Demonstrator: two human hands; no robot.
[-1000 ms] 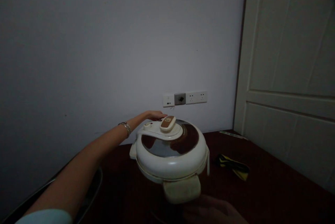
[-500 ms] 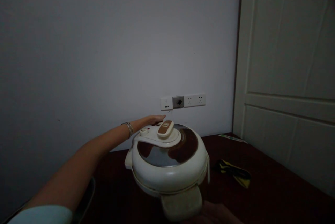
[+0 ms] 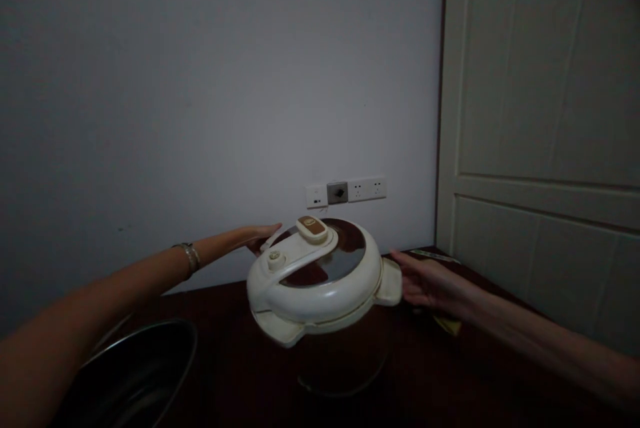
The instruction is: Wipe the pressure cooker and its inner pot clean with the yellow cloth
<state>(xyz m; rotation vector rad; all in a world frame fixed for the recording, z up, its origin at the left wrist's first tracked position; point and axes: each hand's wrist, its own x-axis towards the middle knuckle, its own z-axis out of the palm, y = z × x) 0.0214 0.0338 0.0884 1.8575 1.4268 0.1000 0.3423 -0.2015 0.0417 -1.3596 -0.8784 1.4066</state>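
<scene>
A cream electric pressure cooker (image 3: 320, 295) with a brown-and-cream lid stands on a dark table, turned so one side handle points right and another toward the front left. My left hand (image 3: 257, 239) reaches round its far left side, fingers against the lid's edge. My right hand (image 3: 425, 281) grips the right side handle. A bracelet sits on my left wrist. The lid's cream knob (image 3: 312, 228) sits on top, near the back.
A dark metal pot (image 3: 140, 375) sits at the lower left on the dark table (image 3: 500, 381). A yellow-and-black item (image 3: 449, 325) lies behind my right hand. Wall sockets (image 3: 346, 191) are just above the cooker. A cream door (image 3: 540, 148) fills the right.
The cooker has been turned, its front handle swinging round to the right. My right hand came up from below to hold that handle. My left hand slid from the lid top to the far left edge.
</scene>
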